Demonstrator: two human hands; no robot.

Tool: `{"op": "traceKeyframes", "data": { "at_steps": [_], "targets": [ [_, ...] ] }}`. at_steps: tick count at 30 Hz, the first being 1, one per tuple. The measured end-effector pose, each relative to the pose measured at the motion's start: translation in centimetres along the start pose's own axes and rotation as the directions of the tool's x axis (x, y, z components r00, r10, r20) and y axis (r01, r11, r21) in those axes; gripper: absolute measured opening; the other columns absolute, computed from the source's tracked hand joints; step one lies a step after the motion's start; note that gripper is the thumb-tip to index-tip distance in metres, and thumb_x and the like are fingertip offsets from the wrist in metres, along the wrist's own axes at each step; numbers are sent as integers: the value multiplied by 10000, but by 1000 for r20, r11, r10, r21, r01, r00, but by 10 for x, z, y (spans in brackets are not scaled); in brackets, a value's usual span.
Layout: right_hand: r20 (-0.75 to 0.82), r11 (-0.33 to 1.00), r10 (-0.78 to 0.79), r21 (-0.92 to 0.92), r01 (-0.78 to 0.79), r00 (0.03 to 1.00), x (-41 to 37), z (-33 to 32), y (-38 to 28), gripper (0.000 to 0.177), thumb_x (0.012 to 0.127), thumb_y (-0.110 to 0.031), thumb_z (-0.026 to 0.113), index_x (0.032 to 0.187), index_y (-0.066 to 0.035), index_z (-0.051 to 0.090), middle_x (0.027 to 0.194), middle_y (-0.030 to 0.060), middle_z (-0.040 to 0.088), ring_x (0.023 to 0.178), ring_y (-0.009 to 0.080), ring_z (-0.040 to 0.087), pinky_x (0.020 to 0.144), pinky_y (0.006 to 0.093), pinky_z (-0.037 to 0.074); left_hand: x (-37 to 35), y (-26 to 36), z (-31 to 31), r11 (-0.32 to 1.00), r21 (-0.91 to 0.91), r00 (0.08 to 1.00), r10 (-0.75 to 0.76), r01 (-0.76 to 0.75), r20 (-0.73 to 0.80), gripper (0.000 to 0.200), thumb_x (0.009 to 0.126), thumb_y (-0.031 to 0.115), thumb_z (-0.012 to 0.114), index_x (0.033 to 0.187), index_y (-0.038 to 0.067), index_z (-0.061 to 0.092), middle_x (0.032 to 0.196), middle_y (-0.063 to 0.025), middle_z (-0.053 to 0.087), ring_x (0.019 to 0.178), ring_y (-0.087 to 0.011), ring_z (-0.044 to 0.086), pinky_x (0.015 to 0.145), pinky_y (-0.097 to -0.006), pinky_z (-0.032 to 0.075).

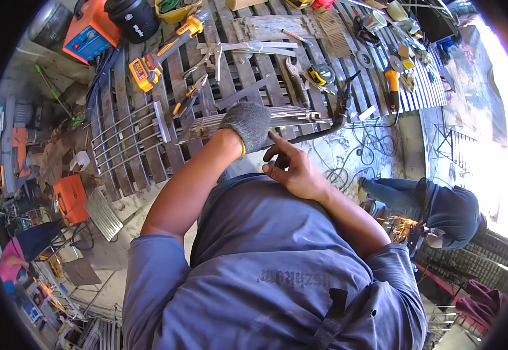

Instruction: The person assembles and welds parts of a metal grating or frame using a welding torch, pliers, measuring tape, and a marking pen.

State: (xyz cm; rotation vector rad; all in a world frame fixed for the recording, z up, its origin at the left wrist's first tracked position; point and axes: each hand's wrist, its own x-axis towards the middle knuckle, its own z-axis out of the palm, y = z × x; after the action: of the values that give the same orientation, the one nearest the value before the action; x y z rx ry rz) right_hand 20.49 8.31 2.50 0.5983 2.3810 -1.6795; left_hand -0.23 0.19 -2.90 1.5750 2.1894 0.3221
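My left hand (247,125), in a grey knitted glove, is curled over a bundle of thin metal bars (295,115) at the table's near edge. Its fingertips are hidden under the glove's back. Close beside it on the right, my bare right hand (296,169) hovers in front of my shirt, index finger stretched toward the glove, the other fingers bent and apart. Nothing shows in it. A thick black cable (315,135) passes just beyond its fingers. A welded grille of rods (127,135) lies left of the bars. Pliers (190,95) lie behind my left hand.
The slatted metal table (175,122) also bears an orange caliper-like tool (144,71), locking pliers (296,79), a tape measure (322,74) and an angle grinder (392,87). An orange welding machine (90,32) stands back left. At right, another person (449,213) bends over flying sparks.
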Motion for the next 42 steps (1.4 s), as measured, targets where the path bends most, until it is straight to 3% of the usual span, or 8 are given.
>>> {"op": "traceKeyframes", "data": {
  "at_steps": [9, 19, 25, 26, 29, 33, 37, 42],
  "targets": [
    [45, 985, 74, -158, -66, 996, -24, -43, 20, 651, 992, -201, 797, 1560, 45, 594, 1128, 211, 781, 1021, 330, 761, 908, 432, 588, -2, 2, 1, 999, 29, 999, -25, 24, 31, 351, 851, 218, 766, 1141, 21, 785, 1069, -265, 792, 1049, -456, 768, 934, -555, 609],
    [14, 974, 210, -93, -208, 978, -34, -54, 25, 555, 1060, -291, 762, 1496, 38, 666, 1209, 235, 805, 1073, 310, 779, 972, 411, 594, -2, -2, -9, 999, 29, 999, 28, -27, -38, 407, 877, 199, 718, 1246, 42, 789, 1162, -254, 788, 1096, -461, 752, 970, -552, 598],
    [41, 984, 23, 178, -30, 999, -3, -22, 19, 737, 1145, -378, 678, 1636, 122, 450, 1408, 282, 734, 1298, 297, 711, 1124, 391, 545, 0, -5, -11, 996, 70, 999, 50, -49, -14, 385, 883, 207, 714, 1229, 53, 785, 1140, -258, 788, 1092, -470, 750, 950, -564, 599],
    [60, 966, 51, 251, -65, 997, 9, -15, 27, 901, 1152, -408, 666, 1702, 164, 240, 1519, 310, 656, 1383, 311, 657, 1164, 390, 512, 2, -7, -9, 996, 78, 999, 51, -50, -10, 370, 887, 205, 710, 1216, 53, 784, 1132, -258, 788, 1083, -472, 752, 941, -566, 600],
    [28, 913, 8, 408, -19, 1000, 31, -4, 37, 998, 1150, -431, 665, 1710, 188, 119, 1602, 344, 568, 1449, 323, 610, 1194, 390, 488, 1, 1, -22, 996, 72, 999, 53, -54, 14, 325, 897, 197, 700, 1175, 49, 779, 1109, -256, 787, 1056, -478, 754, 916, -569, 603],
    [20, 945, -76, 321, 66, 997, 22, -10, 30, 1073, 1120, -446, 707, 1716, 182, 72, 1668, 362, 486, 1517, 347, 554, 1229, 400, 468, 1, -4, -19, 994, 60, 995, 92, -90, -37, 307, 899, 197, 698, 1155, 45, 774, 1103, -254, 786, 1051, -478, 753, 905, -570, 602],
    [91, 974, -72, 223, 50, 993, 5, -24, 35, 977, 1091, -355, 746, 1745, 103, 182, 1570, 337, 602, 1413, 363, 653, 1144, 414, 535, 3, -4, -22, 995, 33, 995, 98, -97, -31, 315, 939, 264, 722, 1162, 48, 776, 1122, -251, 786, 1065, -474, 751, 908, -561, 601],
    [130, 990, -119, 96, 107, 984, -21, -65, 55, 615, 1032, -259, 761, 1512, 95, 614, 1272, 270, 793, 1160, 374, 777, 1040, 440, 590, 6, 9, -40, 996, 90, 998, -6, 0, 59, 396, 975, 351, 743, 1224, 45, 783, 1153, -246, 794, 1088, -459, 755, 928, -545, 601]
  ]
}}
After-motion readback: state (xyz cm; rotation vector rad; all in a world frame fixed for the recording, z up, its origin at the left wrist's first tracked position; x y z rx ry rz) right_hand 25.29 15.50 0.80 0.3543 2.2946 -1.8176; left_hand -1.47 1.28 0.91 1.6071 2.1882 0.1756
